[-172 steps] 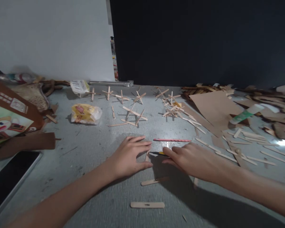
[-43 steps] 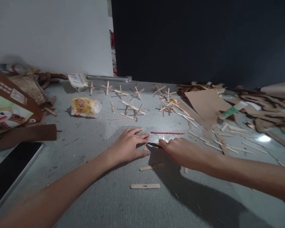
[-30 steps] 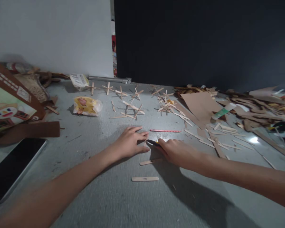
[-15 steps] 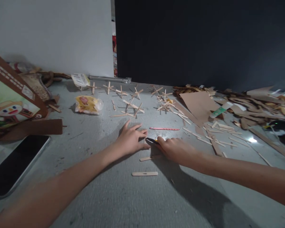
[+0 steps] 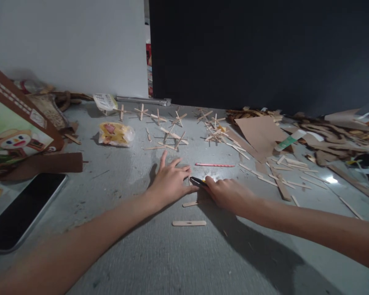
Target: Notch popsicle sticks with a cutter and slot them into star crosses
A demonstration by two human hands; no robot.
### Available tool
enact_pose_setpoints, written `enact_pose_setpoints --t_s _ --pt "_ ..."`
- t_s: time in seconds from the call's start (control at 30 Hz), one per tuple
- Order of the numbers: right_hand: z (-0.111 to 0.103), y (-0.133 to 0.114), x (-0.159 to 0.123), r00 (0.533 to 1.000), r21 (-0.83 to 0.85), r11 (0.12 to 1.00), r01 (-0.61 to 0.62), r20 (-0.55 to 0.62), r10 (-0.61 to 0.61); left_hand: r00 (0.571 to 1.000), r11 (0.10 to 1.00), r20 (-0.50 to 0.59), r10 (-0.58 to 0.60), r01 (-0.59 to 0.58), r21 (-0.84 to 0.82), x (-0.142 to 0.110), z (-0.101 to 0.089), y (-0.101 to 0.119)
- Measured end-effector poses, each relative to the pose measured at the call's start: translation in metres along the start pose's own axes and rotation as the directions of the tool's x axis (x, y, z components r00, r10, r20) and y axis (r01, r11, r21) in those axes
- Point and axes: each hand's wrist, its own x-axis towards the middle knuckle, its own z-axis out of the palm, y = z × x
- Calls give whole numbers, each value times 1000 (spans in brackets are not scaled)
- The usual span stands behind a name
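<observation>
My left hand rests on the grey tabletop, thumb and fingertips at the two ends of a thin craft stick that appears to stand on edge. The other fingers are spread. My right hand is wrapped round a black and yellow utility knife, whose tip meets the stick about midway. Nearer to me lies a second craft stick, partly in the right hand's shadow. In front of it is another craft stick, a slit one, with a dark mark at its middle. A red pencil lies just beyond my hands.
Several crossed-stick pieces stand towards the back. Loose sticks, cardboard and a green-white glue stick lie to the right. At left are a phone, a yellow packet and a printed box.
The whole view has shifted slightly. My left thumb reaches a little further right along the stick's near end. The knife stays at the stick in my right hand.
</observation>
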Motion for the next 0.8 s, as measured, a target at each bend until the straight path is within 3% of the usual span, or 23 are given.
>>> enact_pose_setpoints --t_s 0.13,0.27,0.37,0.5,0.63,0.8 --pt "-3 -1 0 1000 -3 1000 3 4 -3 985 997 161 54 -45 -58 13 -9 -14" --pt "-5 -1 -1 1000 -9 1000 14 -18 -14 906 965 357 228 -160 -209 33 -21 -38" --pt "-2 -1 -1 1000 -9 1000 9 -10 -9 916 963 322 241 -186 -194 37 -22 -42" --pt "6 -1 -1 999 38 999 -4 -39 6 956 976 202 212 -196 -96 26 -17 -29" --pt "5 -2 -1 999 63 997 -34 -6 34 987 990 90 131 -135 42 16 -14 -18" --pt "-6 -1 -1 998 108 993 -44 47 39 977 991 166 133 -127 -48 18 -16 -25"
